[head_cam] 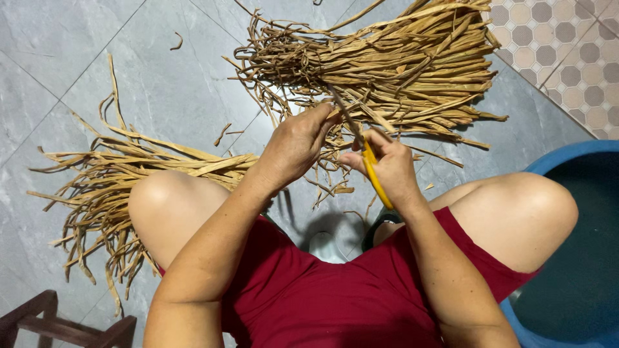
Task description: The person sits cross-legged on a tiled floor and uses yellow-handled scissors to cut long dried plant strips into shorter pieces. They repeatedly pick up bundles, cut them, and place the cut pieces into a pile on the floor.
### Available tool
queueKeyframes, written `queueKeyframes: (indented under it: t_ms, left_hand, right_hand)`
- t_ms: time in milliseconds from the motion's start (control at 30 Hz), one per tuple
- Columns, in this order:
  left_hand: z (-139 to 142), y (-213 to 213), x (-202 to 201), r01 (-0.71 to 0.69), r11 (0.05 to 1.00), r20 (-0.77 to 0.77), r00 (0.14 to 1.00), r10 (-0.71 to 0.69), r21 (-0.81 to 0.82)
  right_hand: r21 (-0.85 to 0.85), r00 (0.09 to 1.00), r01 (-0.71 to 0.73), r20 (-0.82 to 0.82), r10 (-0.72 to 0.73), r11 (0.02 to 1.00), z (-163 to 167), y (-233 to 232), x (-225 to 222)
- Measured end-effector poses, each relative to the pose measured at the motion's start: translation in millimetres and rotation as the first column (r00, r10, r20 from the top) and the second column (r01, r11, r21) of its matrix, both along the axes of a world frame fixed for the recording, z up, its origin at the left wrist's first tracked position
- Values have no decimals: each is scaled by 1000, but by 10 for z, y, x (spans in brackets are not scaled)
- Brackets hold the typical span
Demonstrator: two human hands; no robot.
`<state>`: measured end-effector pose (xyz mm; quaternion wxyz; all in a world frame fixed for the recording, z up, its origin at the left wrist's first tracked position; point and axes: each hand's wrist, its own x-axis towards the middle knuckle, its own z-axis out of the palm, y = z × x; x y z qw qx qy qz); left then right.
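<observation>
Two strip piles [387, 64] flanking hands [296, 145]

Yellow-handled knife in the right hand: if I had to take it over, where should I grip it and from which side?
Probably grip the yellow handle from the lap side, below the right hand. The blade points up toward the left hand and the dried strip, so that end is unsafe.

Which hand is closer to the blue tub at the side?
The right hand, gripping the yellow-handled tool, is nearer the blue tub. The left hand is further away, across the body.
</observation>
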<state>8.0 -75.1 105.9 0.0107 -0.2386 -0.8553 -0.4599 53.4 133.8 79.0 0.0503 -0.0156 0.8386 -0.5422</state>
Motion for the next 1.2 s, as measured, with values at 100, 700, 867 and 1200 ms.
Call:
queueKeyframes:
  t_ms: [100, 700, 867, 1200]
  left_hand:
    - [-34, -7, -41, 17, 992, 9, 1000, -18, 123]
    - [-83, 232, -76, -187, 545, 255, 966, -51, 817]
    - [-307, 232, 74, 9, 729, 326, 891, -317, 684]
    - [-533, 66, 463, 130, 898, 542, 758, -364, 421]
  right_hand:
    - [-240, 994, 108, 57, -97, 965, -60, 1, -37]
    - [-533, 994, 88, 106, -37, 842, -122, -497, -5]
    - [-666, 976, 145, -27, -218, 731, 179, -309, -110]
    - [-838, 862, 243, -44, -505, 489, 356, 200, -385]
